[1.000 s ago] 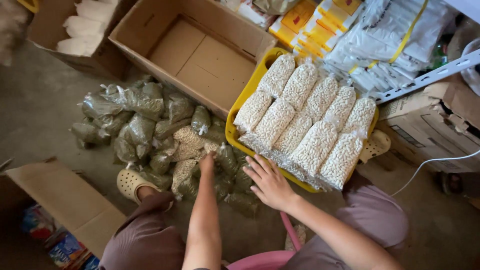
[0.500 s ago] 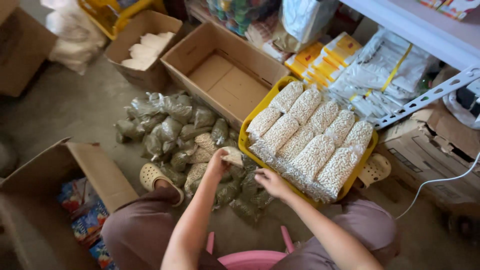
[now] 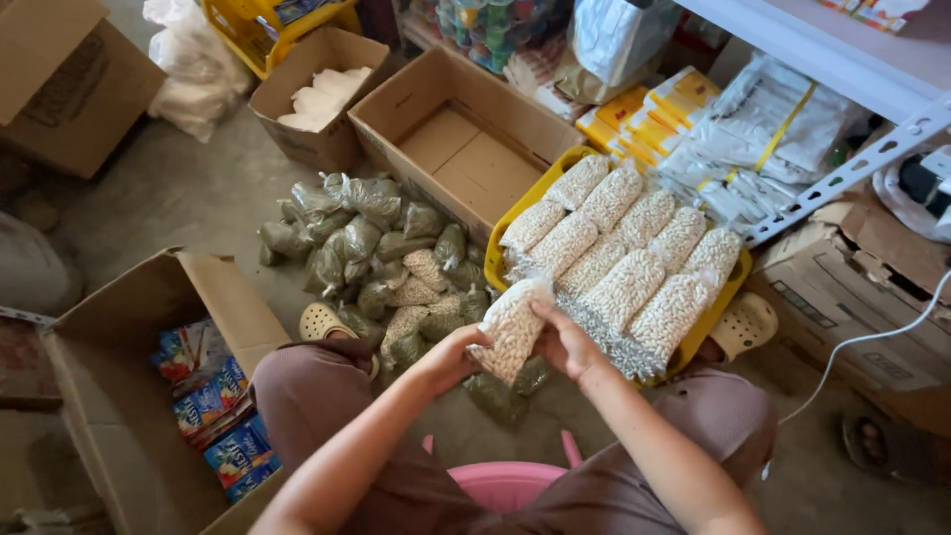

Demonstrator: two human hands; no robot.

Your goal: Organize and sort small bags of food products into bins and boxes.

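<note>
Both hands hold one clear bag of pale beans (image 3: 511, 327) in front of me, above the floor. My left hand (image 3: 451, 357) grips its lower left side and my right hand (image 3: 565, 342) its right side. Just beyond it a yellow crate (image 3: 497, 226) carries several similar bags of pale beans (image 3: 619, 248) laid in rows. To the left, a heap of small bags of greenish seeds (image 3: 367, 243) lies on the concrete floor.
An empty open cardboard box (image 3: 461, 149) stands behind the heap, and a smaller box with white bags (image 3: 317, 94) behind that. At my left an open box holds blue packets (image 3: 213, 396). I sit on a pink stool (image 3: 505, 485). Shelving and packed goods fill the right.
My hands have lifted a bag of pale beans off the heap and brought it up between them. The camera has tilted back, showing more floor and boxes.
</note>
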